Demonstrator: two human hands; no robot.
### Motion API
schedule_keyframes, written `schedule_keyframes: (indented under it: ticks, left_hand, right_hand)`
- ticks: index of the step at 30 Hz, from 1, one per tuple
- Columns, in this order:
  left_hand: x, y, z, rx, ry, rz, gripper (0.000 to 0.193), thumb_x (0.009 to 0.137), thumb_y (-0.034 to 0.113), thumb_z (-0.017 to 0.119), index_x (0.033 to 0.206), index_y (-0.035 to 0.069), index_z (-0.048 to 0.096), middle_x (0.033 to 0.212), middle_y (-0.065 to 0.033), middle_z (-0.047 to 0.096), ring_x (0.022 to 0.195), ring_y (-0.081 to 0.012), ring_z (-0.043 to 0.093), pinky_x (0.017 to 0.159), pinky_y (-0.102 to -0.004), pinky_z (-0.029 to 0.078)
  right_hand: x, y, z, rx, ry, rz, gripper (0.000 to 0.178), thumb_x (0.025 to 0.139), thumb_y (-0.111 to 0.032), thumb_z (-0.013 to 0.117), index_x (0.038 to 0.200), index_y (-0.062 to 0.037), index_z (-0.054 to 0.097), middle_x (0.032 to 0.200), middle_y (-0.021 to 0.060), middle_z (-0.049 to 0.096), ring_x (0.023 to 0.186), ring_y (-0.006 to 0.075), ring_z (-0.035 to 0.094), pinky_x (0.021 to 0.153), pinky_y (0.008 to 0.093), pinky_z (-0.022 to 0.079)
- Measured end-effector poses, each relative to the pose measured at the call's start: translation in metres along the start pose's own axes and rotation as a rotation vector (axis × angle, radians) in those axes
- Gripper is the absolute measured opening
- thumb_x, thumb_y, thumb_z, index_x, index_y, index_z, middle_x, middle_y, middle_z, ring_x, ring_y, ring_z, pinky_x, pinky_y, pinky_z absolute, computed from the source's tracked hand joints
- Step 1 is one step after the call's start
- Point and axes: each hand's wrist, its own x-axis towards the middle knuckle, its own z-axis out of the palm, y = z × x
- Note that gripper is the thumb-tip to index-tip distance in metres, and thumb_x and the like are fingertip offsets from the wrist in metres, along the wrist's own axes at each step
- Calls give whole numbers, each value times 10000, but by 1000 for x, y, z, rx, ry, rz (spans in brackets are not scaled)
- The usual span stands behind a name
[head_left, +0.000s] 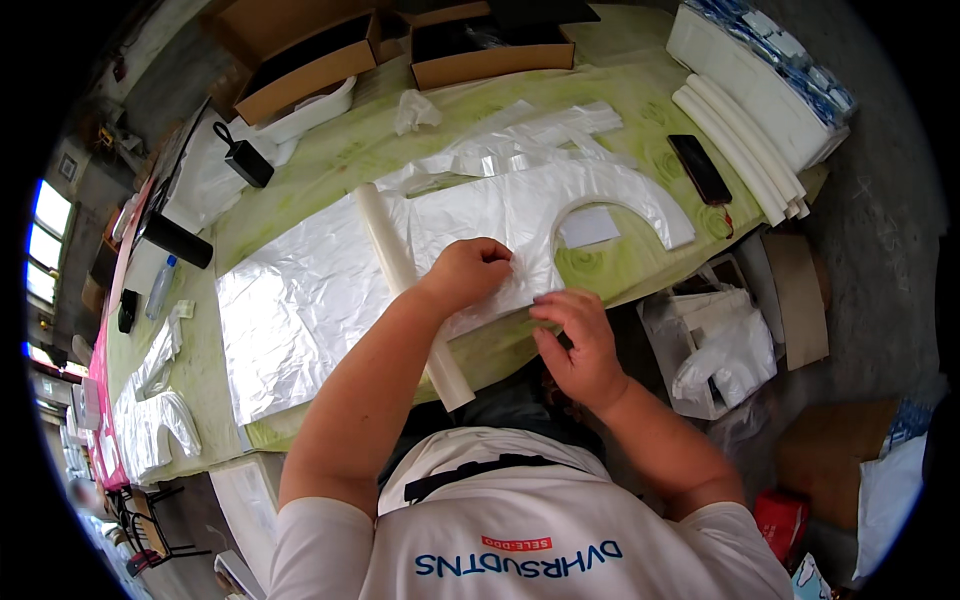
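Note:
A stack of thin white plastic bags (300,300) with cut-out handles lies flat across the table in front of me. A long off-white tube (385,240) rests across the bags, and its near end juts past the table edge. My left hand (470,272) is closed, with fingertips pinched at the film right of the tube. At the near edge of the bags, my right hand (580,345) has thumb and fingers apart, its fingertips close to the film. Whether they touch it I cannot tell. A white card (589,227) shows inside the handle's curve.
Crumpled film (500,140) lies beyond the bags. A phone (699,170) and several white tubes (740,150) are at right, beside a white box (745,80). Open cardboard boxes (490,65) stand at the back. A bin (715,340) of plastic sits below the table's right edge.

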Motion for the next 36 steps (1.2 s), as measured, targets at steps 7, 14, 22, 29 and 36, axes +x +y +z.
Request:
schedule_keyframes:
  ticks: [7,14,22,29,36]
  left_hand:
    - [1,3,3,-25,54,26,271,871,252,697,1064,70,753,880,-73,722,776,-152,660,717,-324,541]
    - [-3,6,-15,-638,76,-135,102,881,153,697,944,85,653,772,26,579,692,-80,486,629,-247,409]
    - [-15,4,-9,-431,23,-42,111,887,181,692,965,104,671,778,47,583,729,-63,498,684,-238,412]
    - [5,44,-13,-449,284,71,501,923,337,734,1328,105,551,1140,-26,612,1028,-154,577,853,-339,492]
    - [30,36,-16,-849,363,7,216,953,235,705,1132,131,642,987,30,621,906,-114,575,802,-319,501]
  right_hand:
    - [17,34,15,-235,-186,-1,274,808,-111,749,1072,-86,681,1174,65,693,1121,321,583,993,442,434]
    - [10,38,15,-220,-117,27,235,814,-142,750,1040,-99,703,1185,51,697,1105,314,583,986,428,428]
    - [76,91,45,-472,-80,221,446,857,-224,707,1287,-124,649,1422,73,573,1262,345,486,1076,485,353]
    - [87,97,37,-542,-92,-202,696,772,-209,754,1428,-350,567,1618,43,378,1349,371,393,1141,544,275]
    - [88,105,46,-382,-195,8,660,727,-151,779,1370,-182,633,1562,133,451,1332,426,442,1131,522,317]
